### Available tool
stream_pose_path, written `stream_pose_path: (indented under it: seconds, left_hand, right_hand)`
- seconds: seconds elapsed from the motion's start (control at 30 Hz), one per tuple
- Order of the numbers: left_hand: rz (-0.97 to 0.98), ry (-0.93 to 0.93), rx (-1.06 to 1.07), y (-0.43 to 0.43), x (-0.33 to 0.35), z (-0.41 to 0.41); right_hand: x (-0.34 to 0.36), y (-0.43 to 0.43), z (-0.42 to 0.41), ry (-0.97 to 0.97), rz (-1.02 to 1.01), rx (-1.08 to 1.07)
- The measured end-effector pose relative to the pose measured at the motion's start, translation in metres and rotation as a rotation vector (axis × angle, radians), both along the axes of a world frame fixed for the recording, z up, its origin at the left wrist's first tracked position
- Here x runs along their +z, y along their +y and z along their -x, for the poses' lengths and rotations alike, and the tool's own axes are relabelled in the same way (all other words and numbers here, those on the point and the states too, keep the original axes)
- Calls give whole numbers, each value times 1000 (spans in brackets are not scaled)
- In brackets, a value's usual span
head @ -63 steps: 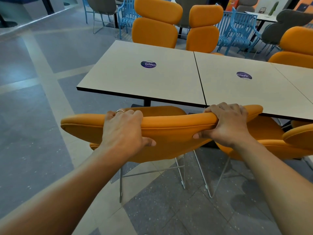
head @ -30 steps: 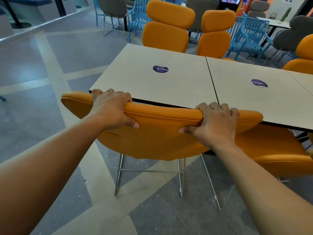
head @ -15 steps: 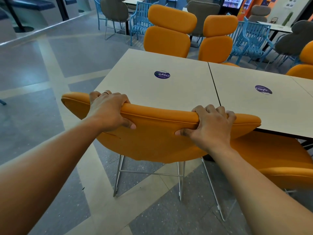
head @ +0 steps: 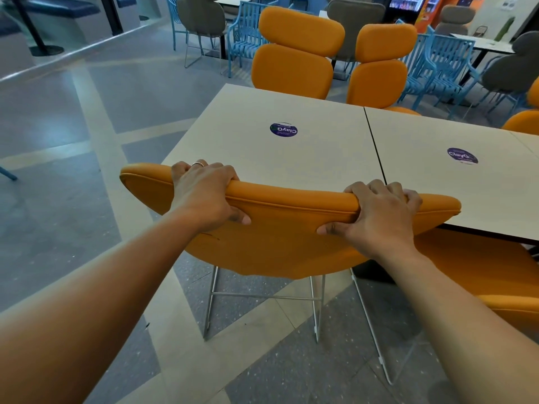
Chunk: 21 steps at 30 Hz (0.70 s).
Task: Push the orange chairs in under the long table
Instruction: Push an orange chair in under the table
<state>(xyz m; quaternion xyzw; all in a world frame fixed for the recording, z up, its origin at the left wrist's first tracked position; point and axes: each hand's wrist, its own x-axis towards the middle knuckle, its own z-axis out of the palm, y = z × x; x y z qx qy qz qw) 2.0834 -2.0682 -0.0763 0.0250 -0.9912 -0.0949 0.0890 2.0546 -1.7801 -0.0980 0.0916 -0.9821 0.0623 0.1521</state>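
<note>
An orange chair [head: 285,243] with thin metal legs stands in front of me, its backrest top overlapping the near edge of the long beige table [head: 320,158]. My left hand [head: 204,196] grips the top edge of the backrest on its left part. My right hand [head: 379,211] grips the same edge further right. The chair's seat is hidden behind the backrest. A second orange chair [head: 490,275] stands close on the right, partly under the table. Two tall orange chairs [head: 294,53] face me across the table.
Blue wire chairs [head: 437,65] and grey padded chairs [head: 204,16] crowd the space beyond the table. Another orange chair [head: 525,121] shows at the far right edge. Open grey tiled floor [head: 73,141] stretches to the left.
The chair has slid forward toward the table; its backrest top now overlaps the table's near edge. Both hands keep their grip, the left one having shifted along the edge.
</note>
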Motion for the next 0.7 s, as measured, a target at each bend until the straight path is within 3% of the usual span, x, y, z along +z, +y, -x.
stream_pose_path:
  seconds: [0.53, 0.7]
  left_hand:
    - [-56, -63, -39, 2, 9, -23]
    - [-159, -102, -72, -2, 19, -34]
  right_hand:
    - [9, 3, -12, -79, -5, 33]
    - [22, -1, -13, -136, 181, 123]
